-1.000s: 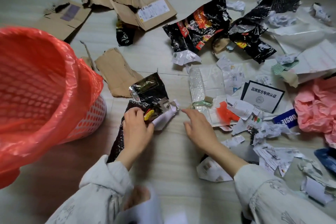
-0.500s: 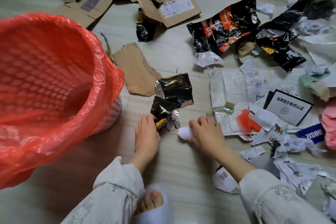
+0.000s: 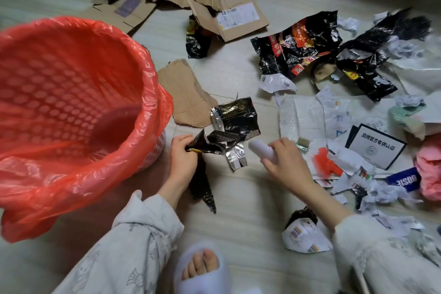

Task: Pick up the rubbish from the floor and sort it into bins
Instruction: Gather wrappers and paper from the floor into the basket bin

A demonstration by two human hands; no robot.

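Note:
My left hand (image 3: pixel 182 160) grips a bunch of black and silver foil wrappers (image 3: pixel 216 144) just right of the bin; one long black piece hangs below the hand. My right hand (image 3: pixel 284 162) holds a white paper scrap (image 3: pixel 259 149), lifted slightly off the floor. The white mesh bin with a red liner (image 3: pixel 71 112) stands open at the left. Another black and gold foil wrapper (image 3: pixel 236 114) lies on the floor just beyond my hands.
Torn cardboard pieces (image 3: pixel 188 93) and a flattened box (image 3: pixel 238 16) lie beyond the bin. Black snack bags (image 3: pixel 300 43), white paper and receipts (image 3: pixel 317 112), a pink bag (image 3: pixel 429 164) cover the floor at right. My slippered foot (image 3: pixel 200 267) is at the bottom.
My left hand has gathered and lifted the black wrappers. My right hand picked up the white scrap and moved right. The view has shifted, bringing the bin closer to centre.

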